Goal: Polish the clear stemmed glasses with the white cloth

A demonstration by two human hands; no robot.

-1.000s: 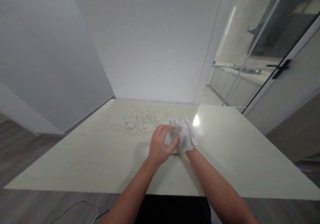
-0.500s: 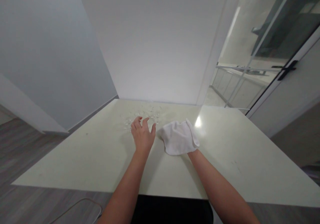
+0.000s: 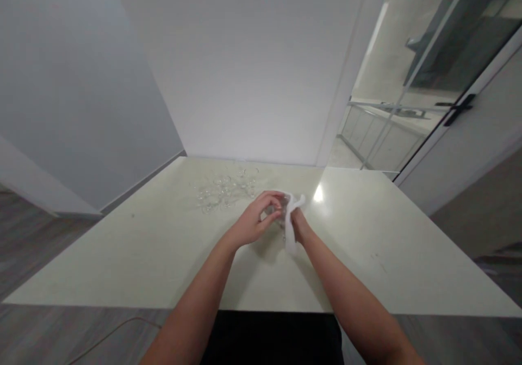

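Note:
A white cloth hangs folded upright in my right hand, which is closed on it from behind. My left hand curls its fingers and thumb around a small see-through glass, pressed against the cloth's left face. Fingers cover most of that glass, so its full shape is hidden. To the left and farther back, several clear glasses stand grouped on the table; their outlines blur together.
The pale glossy table reaches to a white wall. A glass-paned door with a black handle stands on the right. On the floor at the lower left lies a thin cable.
My left hand has moved right from the glass group and now holds a glass against the cloth. The cloth, earlier spread over my right hand, is now turned edge-on.

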